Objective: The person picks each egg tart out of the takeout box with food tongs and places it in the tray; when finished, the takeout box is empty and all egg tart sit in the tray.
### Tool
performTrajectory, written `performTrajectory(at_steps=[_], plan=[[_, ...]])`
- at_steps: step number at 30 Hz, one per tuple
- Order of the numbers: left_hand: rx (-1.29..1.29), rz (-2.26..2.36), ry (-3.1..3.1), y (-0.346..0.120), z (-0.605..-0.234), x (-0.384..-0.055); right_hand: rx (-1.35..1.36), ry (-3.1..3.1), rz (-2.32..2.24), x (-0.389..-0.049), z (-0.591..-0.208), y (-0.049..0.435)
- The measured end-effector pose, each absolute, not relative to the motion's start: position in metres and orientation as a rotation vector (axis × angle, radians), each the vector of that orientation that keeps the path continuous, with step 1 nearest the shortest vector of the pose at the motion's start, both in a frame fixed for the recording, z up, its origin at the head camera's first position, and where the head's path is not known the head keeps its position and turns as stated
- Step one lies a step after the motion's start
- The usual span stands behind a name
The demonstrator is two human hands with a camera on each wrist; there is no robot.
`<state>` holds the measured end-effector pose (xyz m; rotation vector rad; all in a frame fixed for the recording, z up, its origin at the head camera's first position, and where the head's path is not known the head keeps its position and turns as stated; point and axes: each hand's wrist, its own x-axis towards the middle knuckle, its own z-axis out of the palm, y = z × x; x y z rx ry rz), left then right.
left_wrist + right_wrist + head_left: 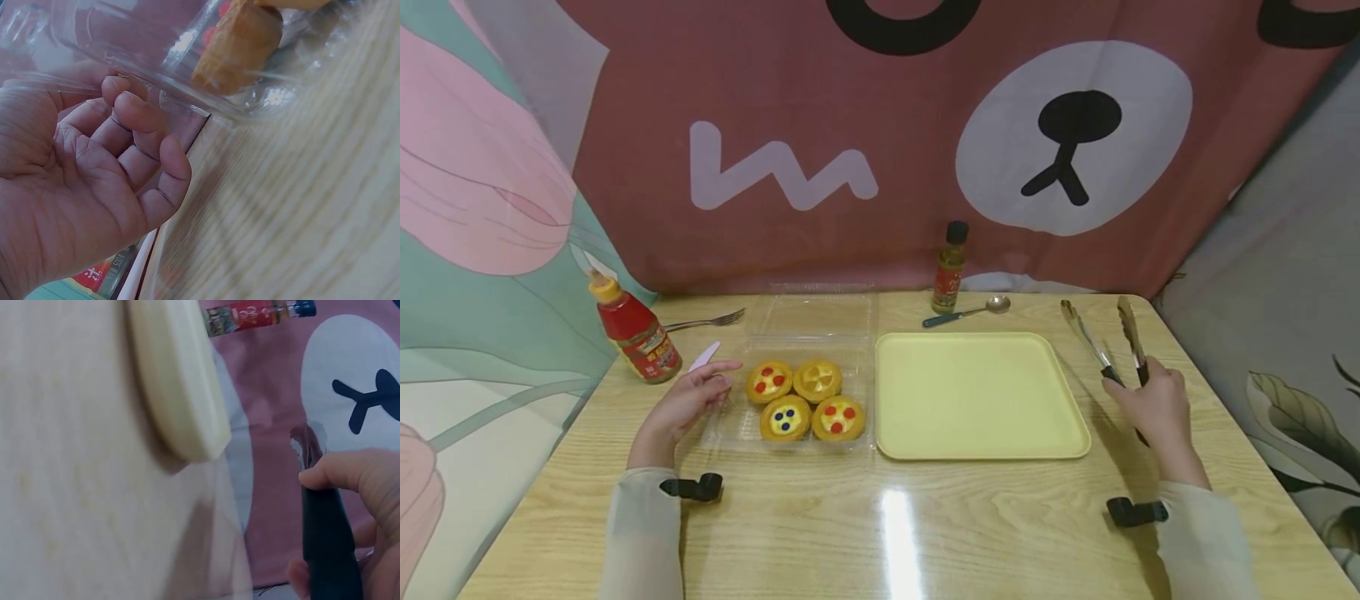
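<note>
My left hand (688, 408) is at the left side of a clear plastic clamshell box (741, 442), whose lid lies open toward the wall. In the left wrist view, thumb and curled fingers (140, 115) meet at the box's edge and pinch it. Inside sit several egg tarts (817, 381), topped with red dots, blue dots or yellow wedges. My right hand (1157, 412) grips metal tongs (1131, 329) by their black handles (331, 544). Their arms stand spread, tips pointing to the wall, with nothing between them. Beside them lies a pale yellow tray (981, 396).
A red sauce bottle (640, 333) stands at the left edge. A fork (707, 322) and a pale blade (703, 356) lie near it. At the back, a small glass bottle (949, 271) stands behind a spoon (966, 313). A printed cloth (775, 242) hangs behind the table.
</note>
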<state>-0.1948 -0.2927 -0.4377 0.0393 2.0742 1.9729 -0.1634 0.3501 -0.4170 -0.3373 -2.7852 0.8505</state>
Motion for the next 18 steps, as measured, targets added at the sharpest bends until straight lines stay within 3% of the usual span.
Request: performTrajectory(at_steps=[18], plan=[[0.07,1.963,2.092,-0.292,-0.438,-0.195,0.032,-2.646,0.817,-0.172,-0.385,0.299]])
